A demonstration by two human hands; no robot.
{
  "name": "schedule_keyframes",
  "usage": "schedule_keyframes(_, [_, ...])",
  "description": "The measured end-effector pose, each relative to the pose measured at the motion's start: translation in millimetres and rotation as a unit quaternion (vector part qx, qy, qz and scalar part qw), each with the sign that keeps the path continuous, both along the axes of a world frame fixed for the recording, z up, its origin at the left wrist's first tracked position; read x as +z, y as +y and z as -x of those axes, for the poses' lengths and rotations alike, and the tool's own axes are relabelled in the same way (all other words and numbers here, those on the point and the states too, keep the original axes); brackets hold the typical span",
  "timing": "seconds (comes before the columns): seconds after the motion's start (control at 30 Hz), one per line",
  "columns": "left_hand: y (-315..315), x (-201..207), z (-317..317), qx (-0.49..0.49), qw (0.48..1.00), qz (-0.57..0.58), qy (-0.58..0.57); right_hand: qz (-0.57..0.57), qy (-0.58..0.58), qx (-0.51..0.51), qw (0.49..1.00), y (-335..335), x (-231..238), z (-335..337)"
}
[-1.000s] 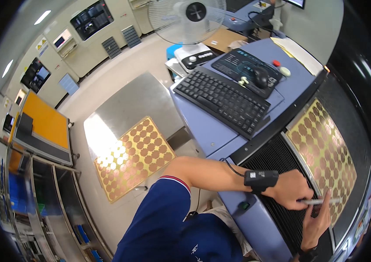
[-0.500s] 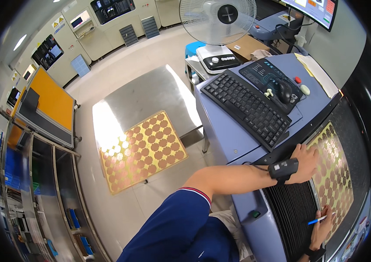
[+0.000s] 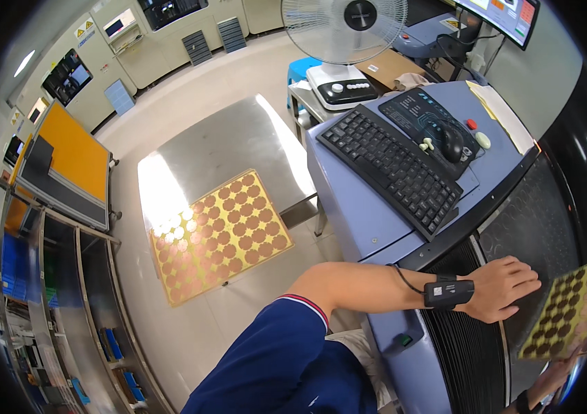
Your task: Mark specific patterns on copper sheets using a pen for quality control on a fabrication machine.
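My left hand lies with fingers stretched out over the black machine bed, holding nothing. At the lower right, my right hand grips the near edge of a yellow panel patterned with copper-brown round shapes. The panel is tilted up, and the picture's dark rim cuts off its right side. A blue sliver shows by the right hand, too small to make out. A second panel of the same kind lies on the steel table to the left and juts past its near edge.
A black keyboard, a mouse and a red button sit on the blue machine top. Beyond stands a fan. Black ribbed bellows run beside the bed. A metal rack is at the left.
The panel on the machine bed has been lifted and shifted right and nearer by my right hand. My left hand has moved down and right off the panel. The blue pen no longer shows clearly.
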State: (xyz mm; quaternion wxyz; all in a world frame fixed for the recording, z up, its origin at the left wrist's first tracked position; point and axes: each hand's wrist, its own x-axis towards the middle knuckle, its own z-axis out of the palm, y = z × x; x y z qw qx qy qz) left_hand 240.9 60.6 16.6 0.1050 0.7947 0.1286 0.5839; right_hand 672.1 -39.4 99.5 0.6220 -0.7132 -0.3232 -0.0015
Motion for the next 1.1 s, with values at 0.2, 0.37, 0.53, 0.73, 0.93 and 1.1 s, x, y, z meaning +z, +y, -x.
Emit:
schedule_keyframes(0.2, [-9.3,-0.1,0.0,0.009,0.994,-0.051,0.093,0.221,-0.190,0.113,0.950,-16.1,-5.5,52.0])
schedule_keyframes(0.37, [-11.4,5.1,8.7,0.052,0.993,-0.029,0.104,-0.074,0.214,0.244,0.943,-17.3,-35.2,126.5])
schedule_keyframes(0.53, [-1.0,4.8,11.5,0.045,0.992,0.044,0.108,0.162,0.306,0.424,0.837,-50.9,0.6,160.8])
schedule_keyframes(0.73, [35.3,-24.5,18.8,0.114,0.928,0.123,0.333,0.292,-0.307,0.171,0.889,-46.3,-54.8,147.4])
schedule_keyframes(0.93, [43.7,-30.8,13.2,0.113,0.900,0.175,0.383,0.330,-0.348,0.219,0.850,-28.7,-84.0,131.0])
schedule_keyframes(1.1, [46.4,-23.9,16.3,0.133,0.893,0.167,0.397,0.296,-0.313,0.243,0.869,-33.8,-71.7,143.9])
